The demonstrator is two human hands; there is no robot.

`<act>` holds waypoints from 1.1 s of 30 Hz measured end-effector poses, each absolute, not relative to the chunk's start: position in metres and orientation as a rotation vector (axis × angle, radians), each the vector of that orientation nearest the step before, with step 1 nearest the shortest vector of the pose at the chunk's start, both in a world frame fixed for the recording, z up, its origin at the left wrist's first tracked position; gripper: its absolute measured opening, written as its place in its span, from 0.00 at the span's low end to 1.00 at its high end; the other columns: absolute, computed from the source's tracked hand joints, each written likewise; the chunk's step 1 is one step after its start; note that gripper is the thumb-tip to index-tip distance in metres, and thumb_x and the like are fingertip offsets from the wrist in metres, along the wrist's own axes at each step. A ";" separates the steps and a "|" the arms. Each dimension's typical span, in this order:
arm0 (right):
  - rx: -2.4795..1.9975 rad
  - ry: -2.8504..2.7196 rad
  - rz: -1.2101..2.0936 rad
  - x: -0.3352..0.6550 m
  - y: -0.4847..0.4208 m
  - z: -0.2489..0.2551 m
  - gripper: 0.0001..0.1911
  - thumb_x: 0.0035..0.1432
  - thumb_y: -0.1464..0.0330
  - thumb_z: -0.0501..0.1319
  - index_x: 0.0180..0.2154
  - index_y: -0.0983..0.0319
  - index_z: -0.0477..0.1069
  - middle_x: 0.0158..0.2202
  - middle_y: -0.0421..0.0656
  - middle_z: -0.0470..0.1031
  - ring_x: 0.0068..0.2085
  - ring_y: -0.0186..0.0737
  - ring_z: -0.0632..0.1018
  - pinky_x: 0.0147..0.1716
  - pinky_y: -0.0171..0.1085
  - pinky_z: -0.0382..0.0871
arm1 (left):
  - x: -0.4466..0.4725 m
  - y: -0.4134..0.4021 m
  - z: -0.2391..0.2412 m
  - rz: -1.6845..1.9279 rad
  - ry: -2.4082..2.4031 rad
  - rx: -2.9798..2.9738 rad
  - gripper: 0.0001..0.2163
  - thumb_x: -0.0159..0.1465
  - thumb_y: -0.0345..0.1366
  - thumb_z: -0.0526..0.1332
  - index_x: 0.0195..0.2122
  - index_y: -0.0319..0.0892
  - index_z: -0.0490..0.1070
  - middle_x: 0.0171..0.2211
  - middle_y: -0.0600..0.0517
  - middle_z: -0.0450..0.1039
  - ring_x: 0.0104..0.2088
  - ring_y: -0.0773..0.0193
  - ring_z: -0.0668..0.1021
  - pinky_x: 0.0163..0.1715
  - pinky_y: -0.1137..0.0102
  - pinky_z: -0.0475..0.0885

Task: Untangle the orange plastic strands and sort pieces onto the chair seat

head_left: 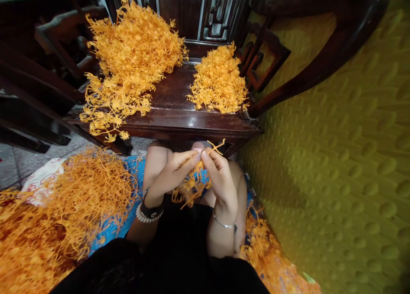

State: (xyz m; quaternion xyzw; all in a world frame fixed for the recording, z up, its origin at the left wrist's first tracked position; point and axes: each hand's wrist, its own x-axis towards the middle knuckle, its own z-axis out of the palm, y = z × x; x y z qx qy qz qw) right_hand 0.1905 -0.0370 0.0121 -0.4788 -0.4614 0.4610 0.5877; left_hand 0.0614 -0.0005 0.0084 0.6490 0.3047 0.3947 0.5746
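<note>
Above my lap, my left hand [173, 171] and my right hand [221, 176] meet at the fingertips. Both pinch a thin orange plastic strand [218, 148], whose forked end sticks out above my right fingers. More orange strands [191, 186] hang below my hands, between my knees; whether they join the pinched piece I cannot tell. The exact spot between my fingertips is hidden by my thumbs. On the dark wooden chair seat [173, 89] in front lie a large orange pile [134, 46] at left and a smaller orange pile [220, 80] at right.
Loose orange strands [92, 191] heap on the floor at left, over a blue sheet [112, 238] and a white printed bag [43, 180]. More orange pieces [265, 251] lie at my right. A dimpled yellow-green wall surface [336, 157] rises close on the right, beside the chair's armrest [320, 72].
</note>
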 end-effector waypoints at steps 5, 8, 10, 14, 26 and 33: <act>-0.817 -0.965 1.205 0.186 -0.039 0.016 0.24 0.58 0.55 0.60 0.17 0.59 0.55 0.19 0.34 0.51 0.21 0.32 0.54 0.22 0.35 0.50 | 0.058 -0.011 0.008 0.772 0.557 1.077 0.17 0.64 0.50 0.59 0.28 0.40 0.72 0.22 0.53 0.65 0.21 0.69 0.65 0.21 0.72 0.61; -0.687 -0.896 1.244 0.181 -0.040 0.017 0.26 0.57 0.57 0.60 0.16 0.59 0.51 0.17 0.34 0.49 0.20 0.32 0.51 0.21 0.36 0.46 | 0.057 -0.015 0.008 0.774 0.508 0.993 0.18 0.59 0.52 0.64 0.25 0.41 0.69 0.20 0.55 0.60 0.19 0.71 0.60 0.18 0.72 0.55; -0.640 -0.851 1.234 0.176 -0.041 0.017 0.27 0.56 0.57 0.61 0.16 0.58 0.49 0.16 0.34 0.47 0.20 0.32 0.48 0.20 0.36 0.45 | 0.059 -0.018 0.008 0.802 0.506 0.993 0.20 0.57 0.54 0.64 0.23 0.42 0.65 0.18 0.56 0.55 0.17 0.71 0.57 0.16 0.71 0.51; -0.504 -0.784 1.197 0.166 -0.042 0.017 0.28 0.56 0.59 0.60 0.16 0.58 0.44 0.15 0.32 0.43 0.18 0.32 0.45 0.18 0.35 0.46 | 0.066 -0.026 0.005 0.833 0.476 1.007 0.23 0.57 0.58 0.61 0.21 0.44 0.61 0.15 0.58 0.51 0.15 0.72 0.52 0.14 0.70 0.47; -0.397 -0.753 1.059 0.196 -0.044 0.032 0.26 0.60 0.62 0.59 0.16 0.61 0.48 0.15 0.32 0.48 0.18 0.29 0.50 0.17 0.28 0.54 | 0.045 -0.008 0.020 1.276 0.202 0.623 0.26 0.60 0.45 0.63 0.18 0.41 0.45 0.16 0.58 0.60 0.11 0.79 0.52 0.08 0.78 0.51; -0.540 -0.876 0.995 0.196 -0.048 0.026 0.19 0.63 0.61 0.56 0.21 0.59 0.59 0.17 0.33 0.60 0.18 0.29 0.61 0.18 0.30 0.57 | 0.053 -0.007 0.021 1.158 0.220 0.483 0.16 0.54 0.34 0.64 0.22 0.40 0.52 0.35 0.53 0.68 0.15 0.82 0.55 0.08 0.84 0.42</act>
